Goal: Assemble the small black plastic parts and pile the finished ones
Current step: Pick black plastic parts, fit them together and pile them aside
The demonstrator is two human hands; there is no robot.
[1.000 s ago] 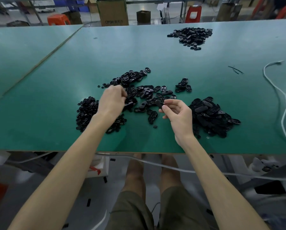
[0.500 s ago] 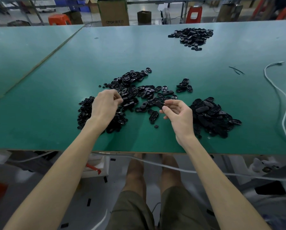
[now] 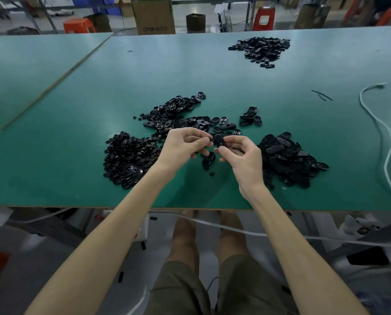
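Observation:
Both hands meet above the green table [image 3: 212,76], over a small oval black part [image 3: 219,140]. My right hand [image 3: 242,155] pinches that part between thumb and fingers. My left hand [image 3: 183,146] has its fingers curled, its fingertips at the part's left end; whether it pinches a smaller piece is hidden. A heap of small black pieces [image 3: 128,160] lies left of my hands. A spread of oval shells [image 3: 180,114] lies behind them. A pile of oval parts [image 3: 289,160] sits at the right.
Another black pile [image 3: 260,50] lies at the table's far side. A white cable [image 3: 380,133] snakes along the right edge, and a thin black tie [image 3: 321,95] lies near it. Loose parts [image 3: 209,161] sit under my hands. Boxes and stools stand beyond the table.
My left hand has left the small-piece heap and moved right to meet my right hand at the oval part. My right hand has stayed almost in place.

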